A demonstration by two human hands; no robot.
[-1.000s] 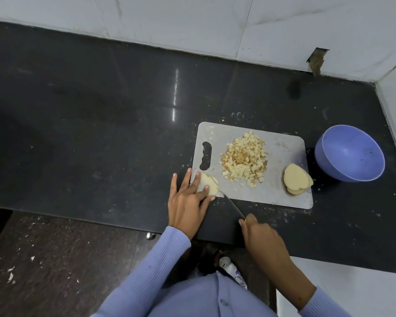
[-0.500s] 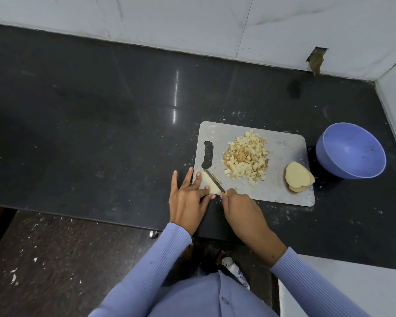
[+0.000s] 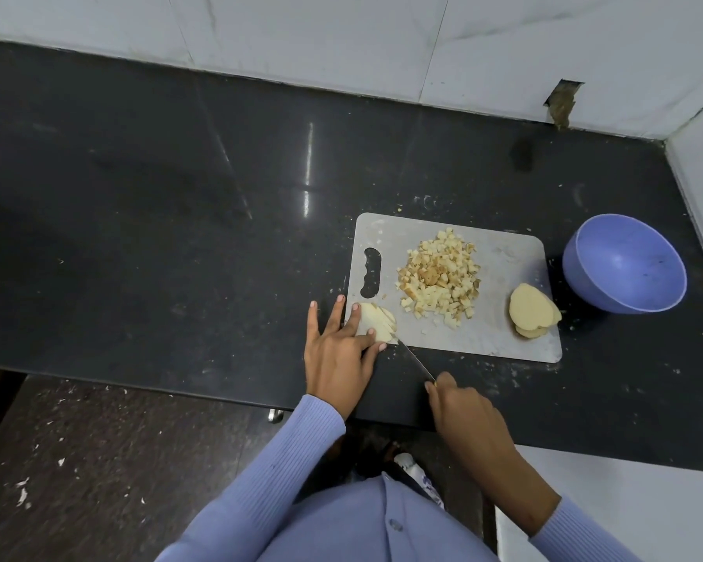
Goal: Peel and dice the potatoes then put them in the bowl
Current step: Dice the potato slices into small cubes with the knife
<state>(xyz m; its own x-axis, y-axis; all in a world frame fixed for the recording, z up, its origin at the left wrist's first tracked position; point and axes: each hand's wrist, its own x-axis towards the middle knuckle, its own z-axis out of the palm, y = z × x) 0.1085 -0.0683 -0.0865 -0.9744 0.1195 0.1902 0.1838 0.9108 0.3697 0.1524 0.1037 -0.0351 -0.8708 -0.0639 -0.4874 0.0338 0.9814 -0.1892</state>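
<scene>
A dark stone table (image 3: pixel 179 196) runs along a white tiled wall (image 3: pixel 341 42); a grey cutting board (image 3: pixel 500 338) lies on it near the front edge, with a blue bowl (image 3: pixel 626 265) just beside its right end, close enough for a short transfer.

The left hand (image 3: pixel 341 346) pins a sliced potato piece (image 3: pixel 376 324) flat on the board's near left corner. Its fingers (image 3: pixel 356 314) lie straight across the piece's left side and the thumb rests on its near edge, which appears to keep the slices stacked for cutting.

The right hand (image 3: pixel 463 411) has its fingers wrapped round the handle of a knife (image 3: pixel 417 361). The blade tip meets the piece's right edge, clear of the left fingers.

A pile of diced potato (image 3: pixel 439 277) sits mid-board. Uncut potato slices (image 3: pixel 532 310) wait at the right end.
</scene>
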